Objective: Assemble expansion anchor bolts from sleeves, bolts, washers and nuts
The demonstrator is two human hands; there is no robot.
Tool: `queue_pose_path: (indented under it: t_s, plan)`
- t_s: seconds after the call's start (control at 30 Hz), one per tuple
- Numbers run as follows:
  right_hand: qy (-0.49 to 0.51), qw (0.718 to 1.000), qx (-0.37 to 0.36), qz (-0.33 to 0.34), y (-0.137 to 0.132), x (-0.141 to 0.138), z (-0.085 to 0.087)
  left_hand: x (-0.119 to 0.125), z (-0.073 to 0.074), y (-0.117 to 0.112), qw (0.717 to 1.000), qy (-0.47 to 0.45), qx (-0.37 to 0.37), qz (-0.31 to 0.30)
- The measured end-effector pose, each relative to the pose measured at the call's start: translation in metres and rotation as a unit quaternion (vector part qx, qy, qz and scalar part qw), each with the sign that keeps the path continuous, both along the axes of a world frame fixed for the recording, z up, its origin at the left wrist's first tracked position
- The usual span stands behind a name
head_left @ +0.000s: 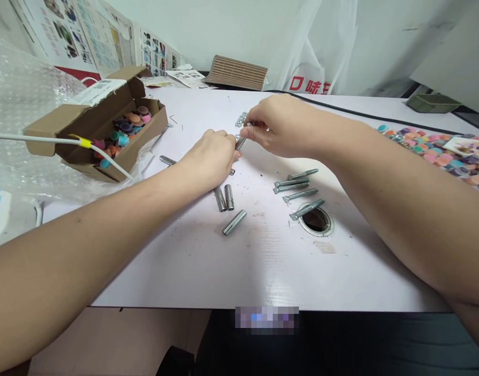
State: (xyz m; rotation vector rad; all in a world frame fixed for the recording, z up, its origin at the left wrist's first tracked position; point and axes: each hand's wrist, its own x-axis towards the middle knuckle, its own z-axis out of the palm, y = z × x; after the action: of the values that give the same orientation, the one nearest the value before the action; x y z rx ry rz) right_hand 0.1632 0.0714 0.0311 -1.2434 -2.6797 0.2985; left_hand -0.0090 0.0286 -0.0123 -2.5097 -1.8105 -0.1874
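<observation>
My right hand (276,125) pinches a slim metal bolt (241,142) between thumb and fingers, tilted down toward the left. Against the bolt's lower end is my left hand (213,156), its fingers curled; what they hold, if anything, is hidden. Shiny metal sleeves lie about the left hand: one sleeve (234,223) toward me, another sleeve (229,197) just below the fingers, and a sleeve (167,160) left of the wrist. Several bolts (300,195) rest under my right forearm. Beyond the hands is a small pile of nuts or washers (241,119).
An open cardboard box (157,117) of colourful caps stands at left on bubble wrap (24,83), with a white cable (39,138) across it. More colourful caps (439,156) lie at right. A round cable hole (328,225) opens in the white table (208,271) beside the bolts.
</observation>
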Motion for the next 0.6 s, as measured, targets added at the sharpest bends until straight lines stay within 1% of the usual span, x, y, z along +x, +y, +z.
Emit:
queue_pose_path:
  t_s: [0.1, 0.2, 0.23, 0.37, 0.47, 0.53, 0.6]
  plan:
    - [-0.021, 0.999, 0.047, 0.014, 0.004, 0.003, -0.003, -0.002, 0.000, 0.000, 1.000, 0.001, 0.002, -0.009]
    - [0.004, 0.996, 0.068, 0.050, 0.005, 0.004, -0.005, -0.003, 0.003, -0.002, 1.000, -0.017, -0.015, 0.010]
    - [0.010, 0.996, 0.068, 0.053, 0.004, 0.004, -0.004, -0.004, 0.004, -0.003, 1.000, -0.023, -0.015, 0.014]
    - [0.005, 0.999, 0.053, 0.004, -0.004, 0.003, 0.001, -0.008, 0.008, -0.005, 1.000, -0.019, 0.021, 0.004]
    - [0.012, 0.998, 0.065, -0.024, -0.008, 0.001, 0.002, -0.010, 0.008, -0.005, 0.999, -0.014, 0.040, -0.009]
    - [0.019, 0.996, 0.076, -0.032, -0.008, 0.002, 0.001, -0.010, 0.008, -0.004, 0.999, -0.016, 0.038, -0.013]
    - [0.025, 0.997, 0.078, -0.017, -0.006, 0.005, 0.001, -0.010, 0.007, -0.004, 0.999, -0.011, 0.032, -0.013]
